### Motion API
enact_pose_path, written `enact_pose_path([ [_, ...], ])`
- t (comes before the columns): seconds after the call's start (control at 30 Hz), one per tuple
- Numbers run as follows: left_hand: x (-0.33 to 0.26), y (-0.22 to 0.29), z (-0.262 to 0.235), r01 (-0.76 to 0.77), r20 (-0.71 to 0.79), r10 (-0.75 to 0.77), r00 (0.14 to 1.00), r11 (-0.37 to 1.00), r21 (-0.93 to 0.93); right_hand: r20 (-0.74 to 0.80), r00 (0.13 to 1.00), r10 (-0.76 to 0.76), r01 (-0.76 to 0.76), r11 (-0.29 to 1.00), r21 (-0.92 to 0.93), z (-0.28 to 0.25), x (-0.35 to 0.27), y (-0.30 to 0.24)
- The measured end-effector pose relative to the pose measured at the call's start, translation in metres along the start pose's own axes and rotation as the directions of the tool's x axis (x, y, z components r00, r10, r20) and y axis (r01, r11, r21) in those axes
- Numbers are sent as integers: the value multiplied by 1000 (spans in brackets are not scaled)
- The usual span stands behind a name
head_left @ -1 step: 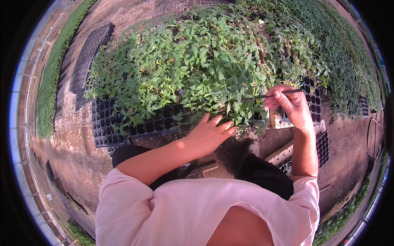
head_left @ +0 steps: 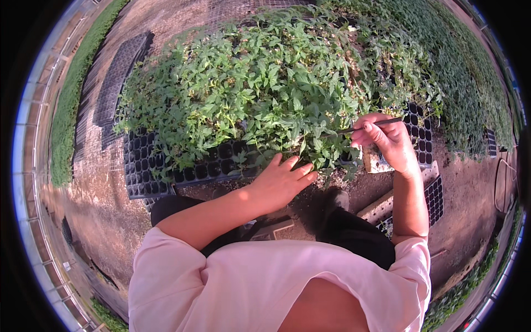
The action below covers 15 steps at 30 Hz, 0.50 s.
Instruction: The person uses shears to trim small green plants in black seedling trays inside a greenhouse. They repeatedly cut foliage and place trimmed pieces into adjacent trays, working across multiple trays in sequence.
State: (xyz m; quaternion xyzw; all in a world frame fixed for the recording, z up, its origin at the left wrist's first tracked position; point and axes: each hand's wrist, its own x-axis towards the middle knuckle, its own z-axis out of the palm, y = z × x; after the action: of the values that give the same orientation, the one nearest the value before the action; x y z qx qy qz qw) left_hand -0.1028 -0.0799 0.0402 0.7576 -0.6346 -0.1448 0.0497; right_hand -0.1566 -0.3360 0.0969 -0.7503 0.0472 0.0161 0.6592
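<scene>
Many bright-green, leafy seedlings [head_left: 249,83] stood densely crowded; at their near edge the left hand [head_left: 283,182] was spread, and beside them the right hand [head_left: 394,146] pinched a slim dark rod [head_left: 390,120].

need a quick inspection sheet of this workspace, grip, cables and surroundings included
Surface: brown ground around the trays
Job's things: leafy seedlings over black cell trays; thin dark tool
Clutter: grey tray at upper left; pale block at right
Grip: left hand spread by the front foliage; right hand holds the tool
Cables: thin loop at far right, kind unclear
Surroundings: green plant row at left
</scene>
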Motion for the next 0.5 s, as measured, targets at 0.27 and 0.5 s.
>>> enact_pose_path([
  [0.27, 15, -2, -38, 261, 260, -200, 945, 939, -226, 79, 997, 21, 5, 951, -310, 32, 36, 32],
  [0.5, 3, -34, -15, 178, -244, -176, 954, 984, -13, -74, 996, -51, 49, 998, -27, -25, 8, 8],
])
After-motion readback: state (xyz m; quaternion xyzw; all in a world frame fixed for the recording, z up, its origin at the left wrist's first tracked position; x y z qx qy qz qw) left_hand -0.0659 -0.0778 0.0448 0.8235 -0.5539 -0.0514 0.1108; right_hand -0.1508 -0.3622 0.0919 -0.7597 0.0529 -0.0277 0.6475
